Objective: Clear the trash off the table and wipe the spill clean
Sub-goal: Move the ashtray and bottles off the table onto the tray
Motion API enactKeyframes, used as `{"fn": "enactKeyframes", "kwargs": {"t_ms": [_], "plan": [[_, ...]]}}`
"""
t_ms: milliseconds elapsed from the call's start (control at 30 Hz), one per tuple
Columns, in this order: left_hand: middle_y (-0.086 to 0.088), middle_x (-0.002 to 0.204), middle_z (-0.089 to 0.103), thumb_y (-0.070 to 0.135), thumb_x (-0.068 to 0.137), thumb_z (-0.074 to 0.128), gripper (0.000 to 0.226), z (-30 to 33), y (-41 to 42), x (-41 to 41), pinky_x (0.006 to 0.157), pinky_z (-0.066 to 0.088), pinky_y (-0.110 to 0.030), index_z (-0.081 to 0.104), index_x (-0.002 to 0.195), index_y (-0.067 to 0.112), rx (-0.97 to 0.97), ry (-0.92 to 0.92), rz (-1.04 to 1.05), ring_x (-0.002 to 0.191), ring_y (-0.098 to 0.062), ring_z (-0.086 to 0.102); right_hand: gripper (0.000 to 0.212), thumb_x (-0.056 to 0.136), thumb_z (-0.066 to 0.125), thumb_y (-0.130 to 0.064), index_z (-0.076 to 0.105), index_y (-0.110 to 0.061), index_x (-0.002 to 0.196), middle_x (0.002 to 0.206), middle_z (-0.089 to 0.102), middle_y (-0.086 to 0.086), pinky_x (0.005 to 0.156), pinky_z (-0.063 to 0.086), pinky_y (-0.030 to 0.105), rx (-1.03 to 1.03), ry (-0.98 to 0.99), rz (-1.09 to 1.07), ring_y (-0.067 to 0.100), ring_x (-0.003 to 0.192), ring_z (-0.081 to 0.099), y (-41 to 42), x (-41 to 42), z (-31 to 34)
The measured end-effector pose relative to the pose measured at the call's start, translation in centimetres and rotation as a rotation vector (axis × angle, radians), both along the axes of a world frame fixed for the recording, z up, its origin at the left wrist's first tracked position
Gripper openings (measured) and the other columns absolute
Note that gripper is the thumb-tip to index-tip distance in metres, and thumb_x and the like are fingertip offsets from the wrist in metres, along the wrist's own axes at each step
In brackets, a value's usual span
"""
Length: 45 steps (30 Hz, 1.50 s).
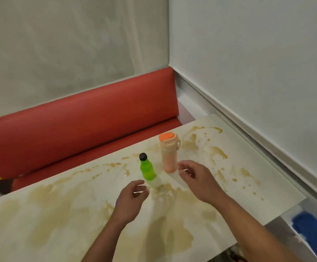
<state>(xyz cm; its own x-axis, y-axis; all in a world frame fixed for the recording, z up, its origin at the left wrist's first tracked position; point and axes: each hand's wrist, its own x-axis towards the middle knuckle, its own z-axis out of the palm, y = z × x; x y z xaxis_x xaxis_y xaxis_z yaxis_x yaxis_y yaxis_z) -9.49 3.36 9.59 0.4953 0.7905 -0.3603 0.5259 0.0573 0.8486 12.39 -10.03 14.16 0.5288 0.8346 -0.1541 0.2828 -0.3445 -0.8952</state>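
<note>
Nearest the camera, the counter (40,224) carries a wide tan spill (172,231) smeared over most of its top, w/ thinner splashes farther out.

Both hands hover above the spill, neither holding anything. Left hand (133,195) sits just short of the green bottle (147,170), fingers loosely curled and apart, not touching it. Right hand (195,178) is just right of the green bottle and close beside the base of the orange bottle (169,152), fingers half-open, thumb and forefinger near each other but nothing visibly between them; contact w/ the orange bottle can't be told.

Green bottle stands upright, black cap on. Orange bottle stands upright behind and right of it, lid closed, strap loop at the side.

Judgement: step in hand looks like clearing the trash, approx at the start, since both bottles are on the counter and the spill is unwiped. Next move prob. calls for each hand closing round a bottle's body and lifting straight up.

Beyond the green bottle, a red bench seat (78,120) runs along the wall.
</note>
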Motion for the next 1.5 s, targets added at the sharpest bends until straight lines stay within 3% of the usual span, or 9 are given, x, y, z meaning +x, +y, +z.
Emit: {"fn": "enactKeyframes", "kwargs": {"t_ms": [100, 200, 300, 400, 500, 667, 933, 1233, 1500], "plan": [[0.009, 0.119, 0.064, 0.024, 0.094, 0.072, 0.038, 0.7, 3.0, 1.6, 0.08, 0.054, -0.027, 0.057, 0.129, 0.028, 0.088, -0.018, 0.01, 0.101, -0.006, 0.065, 0.027, 0.096, 0.064, -0.019, 0.068, -0.026, 0.122, 0.11, 0.069, -0.018, 0.087, 0.051, 0.02, 0.099, -0.154, 0.034, -0.001, 0.099, 0.064, 3.7, 1.2, 1.6], [0.005, 0.126, 0.059, 0.027, 0.091, 0.075, 0.051, 0.4, 5.8, 3.6, 0.087, 0.051, -0.033, 0.053, 0.138, 0.024, 0.178, 0.027, 0.03, 0.105, -0.016, 0.062, 0.031, 0.095, 0.066, -0.016, 0.068, -0.022, 0.125, 0.119, 0.064, -0.012, 0.094, 0.042, 0.018, 0.155, -0.339, 0.073, 0.006, 0.11, 0.058, 7.4, 2.6, 2.8], [0.001, 0.131, 0.055, 0.027, 0.09, 0.076, 0.061, 0.1, 8.1, 5.9, 0.091, 0.048, -0.034, 0.048, 0.144, 0.022, 0.24, 0.08, -0.004, 0.109, -0.021, 0.058, 0.038, 0.093, 0.067, -0.025, 0.064, -0.02, 0.131, 0.132, 0.059, -0.002, 0.105, 0.041, 0.031, 0.132, -0.508, 0.109, 0.018, 0.123, 0.051, 11.0, 3.9, 3.2], [-0.007, 0.138, 0.056, 0.027, 0.091, 0.074, 0.062, -0.6, 9.9, 7.8, 0.102, 0.045, -0.036, 0.047, 0.146, 0.018, 0.296, 0.122, -0.071, 0.12, -0.026, 0.057, 0.062, 0.088, 0.071, -0.04, 0.052, -0.023, 0.144, 0.147, 0.047, 0.003, 0.114, 0.037, 0.044, -0.092, -0.595, 0.195, 0.026, 0.136, 0.039, 13.8, 4.9, 2.4], [-0.007, 0.129, 0.063, 0.026, 0.095, 0.069, 0.049, -1.7, 10.6, 8.9, 0.096, 0.043, -0.031, 0.054, 0.14, 0.016, 0.324, 0.193, -0.192, 0.119, -0.028, 0.059, 0.072, 0.081, 0.076, -0.049, 0.045, -0.029, 0.143, 0.139, 0.043, 0.002, 0.101, 0.046, 0.046, -0.32, -0.624, 0.275, 0.032, 0.125, 0.047, 14.9, 5.3, 0.3], [0.001, 0.084, 0.06, 0.021, 0.099, 0.063, 0.01, -3.6, 10.4, 9.2, 0.063, 0.037, -0.033, 0.055, 0.103, 0.017, 0.365, 0.171, -0.215, 0.079, -0.027, 0.056, 0.065, 0.077, 0.081, -0.047, 0.046, -0.026, 0.127, 0.118, 0.045, 0.003, 0.08, 0.052, 0.042, -0.328, -0.733, 0.284, 0.032, 0.101, 0.056, 15.4, 5.4, -1.1], [0.0, 0.08, 0.061, 0.028, 0.101, 0.06, 0.014, -4.7, 10.4, 10.1, 0.063, 0.044, -0.038, 0.048, 0.097, 0.023, 0.41, 0.22, -0.278, 0.073, -0.026, 0.057, 0.073, 0.075, 0.083, -0.049, 0.045, -0.025, 0.133, 0.119, 0.05, 0.004, 0.073, 0.04, 0.034, -0.398, -0.757, 0.34, 0.029, 0.098, 0.059, 15.1, 6.7, -0.2], [0.003, 0.079, 0.061, 0.037, 0.097, 0.065, 0.018, -2.4, 7.2, 11.0, 0.069, 0.05, -0.043, 0.052, 0.09, 0.028, 0.473, 0.22, -0.505, 0.074, -0.023, 0.059, 0.066, 0.076, 0.079, -0.052, 0.047, -0.034, 0.13, 0.114, 0.047, -0.007, 0.079, 0.051, 0.039, -0.35, -0.601, 0.166, 0.021, 0.09, 0.058, 6.2, 7.5, 0.3], [0.005, 0.086, 0.068, 0.04, 0.092, 0.071, 0.015, 2.5, -2.9, 14.1, 0.071, 0.052, -0.038, 0.06, 0.089, 0.029, 0.454, 0.101, -0.663, 0.077, -0.014, 0.062, 0.065, 0.073, 0.076, -0.063, 0.046, -0.048, 0.127, 0.107, 0.046, -0.017, 0.076, 0.048, 0.03, -0.308, -0.503, -0.104, 0.007, 0.088, 0.054, -13.0, 8.6, 4.1]]}}
